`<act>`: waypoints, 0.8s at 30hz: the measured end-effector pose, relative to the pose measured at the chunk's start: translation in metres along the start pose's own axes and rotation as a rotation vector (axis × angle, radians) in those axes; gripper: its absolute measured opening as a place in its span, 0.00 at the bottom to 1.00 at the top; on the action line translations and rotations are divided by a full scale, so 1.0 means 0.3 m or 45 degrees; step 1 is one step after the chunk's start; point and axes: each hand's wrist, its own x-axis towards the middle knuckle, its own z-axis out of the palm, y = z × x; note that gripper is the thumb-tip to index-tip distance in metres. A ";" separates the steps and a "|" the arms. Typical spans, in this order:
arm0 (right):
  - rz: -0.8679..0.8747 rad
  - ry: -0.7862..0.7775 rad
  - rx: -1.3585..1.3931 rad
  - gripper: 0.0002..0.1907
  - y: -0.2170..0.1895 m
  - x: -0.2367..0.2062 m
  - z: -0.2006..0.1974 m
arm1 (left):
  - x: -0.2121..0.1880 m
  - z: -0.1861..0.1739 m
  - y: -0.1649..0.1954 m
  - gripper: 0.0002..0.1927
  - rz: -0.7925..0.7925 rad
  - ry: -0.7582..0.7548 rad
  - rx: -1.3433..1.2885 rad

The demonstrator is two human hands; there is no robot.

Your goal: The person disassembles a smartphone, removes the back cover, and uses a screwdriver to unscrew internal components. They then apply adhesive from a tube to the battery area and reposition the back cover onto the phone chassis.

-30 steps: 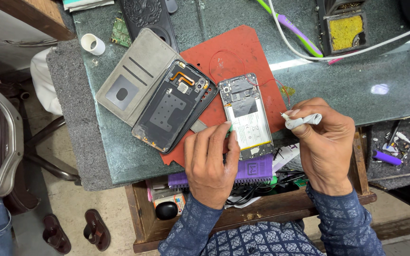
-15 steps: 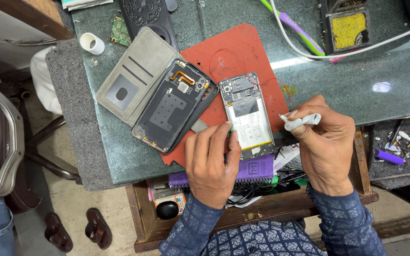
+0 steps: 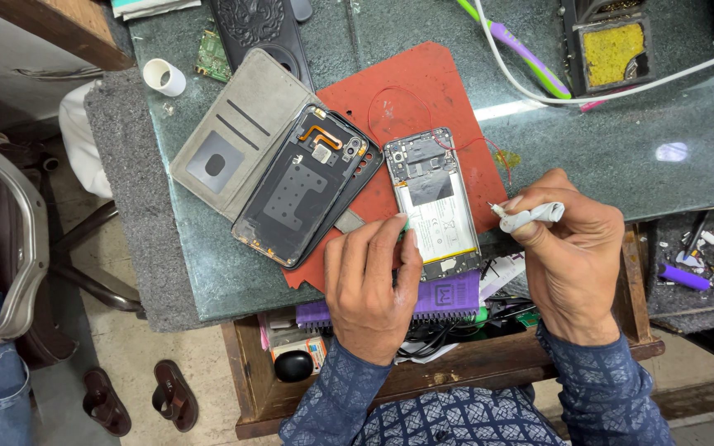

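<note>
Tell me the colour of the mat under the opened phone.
The mat is rusty red-orange, seen best in the head view, lying beneath the opened phone.

Red mat (image 3: 448,83), grey wallet case (image 3: 237,132) — purple tray (image 3: 448,296), green-grey tabletop (image 3: 423,25).

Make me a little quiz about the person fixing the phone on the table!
1. True or false: the opened phone lies on a red mat.
2. Which hand holds the small white tool?
A. left
B. right
3. Fill in: the detached back cover lies on a grey ____ case.

Key:
1. true
2. B, the right hand; the left hand rests against the phone.
3. wallet
</note>
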 end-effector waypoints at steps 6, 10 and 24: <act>-0.005 -0.005 -0.023 0.06 0.005 -0.002 -0.003 | -0.001 0.000 -0.001 0.15 0.005 0.001 -0.001; 0.002 0.010 -0.039 0.05 0.002 -0.003 0.001 | 0.002 -0.002 0.001 0.15 0.009 0.001 -0.002; -0.002 -0.057 -0.502 0.08 -0.030 0.001 0.036 | 0.009 -0.015 0.012 0.14 0.008 -0.003 -0.014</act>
